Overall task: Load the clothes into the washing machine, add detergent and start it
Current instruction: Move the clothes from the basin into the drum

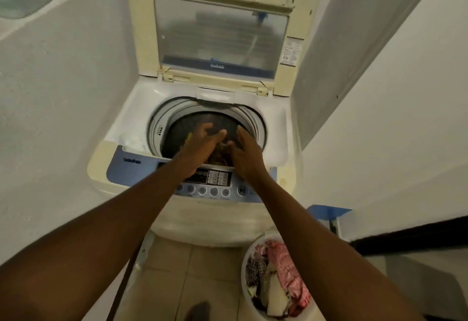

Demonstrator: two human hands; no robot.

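laundry basket (247, 257) beside washing machine (131, 168), lid (220, 34) raised

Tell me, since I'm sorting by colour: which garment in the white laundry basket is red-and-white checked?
The red-and-white checked cloth draped along the right side of the white laundry basket; the garment left of it, the dark plaid cloth, is black and white.

Washing machine (202, 219) body is yellowed, matt plastic; lid (220, 39) has a clear, slightly hazy glossy pane in a chipped cream frame, control panel (141, 168) glossy blue with smooth round buttons. Drum rim (157, 128) looks like smooth grey plastic. Basket (244, 270) is white plastic holding woven checked cloth (286, 267); walls (63, 80) rough matt plaster, floor (177, 257) smooth beige tile.
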